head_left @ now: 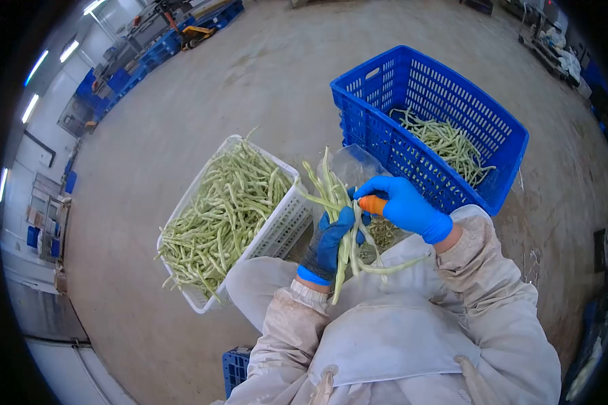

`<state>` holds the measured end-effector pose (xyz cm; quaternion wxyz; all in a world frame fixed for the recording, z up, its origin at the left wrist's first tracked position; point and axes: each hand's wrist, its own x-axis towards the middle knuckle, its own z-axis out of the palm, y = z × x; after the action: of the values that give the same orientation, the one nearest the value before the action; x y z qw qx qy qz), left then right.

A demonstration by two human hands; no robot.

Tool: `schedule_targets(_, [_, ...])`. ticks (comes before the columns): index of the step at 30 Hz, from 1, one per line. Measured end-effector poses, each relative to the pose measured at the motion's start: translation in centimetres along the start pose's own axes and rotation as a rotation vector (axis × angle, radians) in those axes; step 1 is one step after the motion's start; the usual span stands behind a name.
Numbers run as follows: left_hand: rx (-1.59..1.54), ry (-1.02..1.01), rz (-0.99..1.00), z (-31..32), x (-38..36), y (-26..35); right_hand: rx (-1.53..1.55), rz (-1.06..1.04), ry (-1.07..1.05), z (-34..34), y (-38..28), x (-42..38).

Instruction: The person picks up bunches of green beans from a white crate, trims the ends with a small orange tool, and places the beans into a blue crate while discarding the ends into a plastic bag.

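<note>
Long green beans (344, 246) hang in a loose bunch from my left hand (329, 244), whose gloved fingers are wrapped round them over my lap. My right hand (407, 208), in a blue glove, is closed on an orange-handled tool (372, 204) held against the bunch; the tool's working end is hidden. To the left stands a white crate (280, 226) heaped with green beans (226, 212). At the upper right a blue crate (422, 165) has a smaller pile of beans (449, 143) inside. Bean scraps (383, 233) lie below my hands, partly covered by them.
Clear plastic (353, 162) lies between the two crates. Part of a small blue crate (236, 370) shows beside my left sleeve. Farther off are a pallet jack (194, 35), a cart (544, 50) at the upper right and blue containers along the left wall.
</note>
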<state>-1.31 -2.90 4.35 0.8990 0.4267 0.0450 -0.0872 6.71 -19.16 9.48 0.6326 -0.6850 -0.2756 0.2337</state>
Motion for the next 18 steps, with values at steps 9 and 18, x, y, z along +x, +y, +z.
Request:
schedule_targets(9, [0.408,0.076,0.055,0.9,-1.0,2.1,-0.443,-0.115,-0.111,-1.5,0.0,-1.4])
schedule_targets(18, [0.495,0.012,-0.002,1.3,-1.1,2.9,-0.464,-0.074,0.034,-0.8,3.2,-1.6])
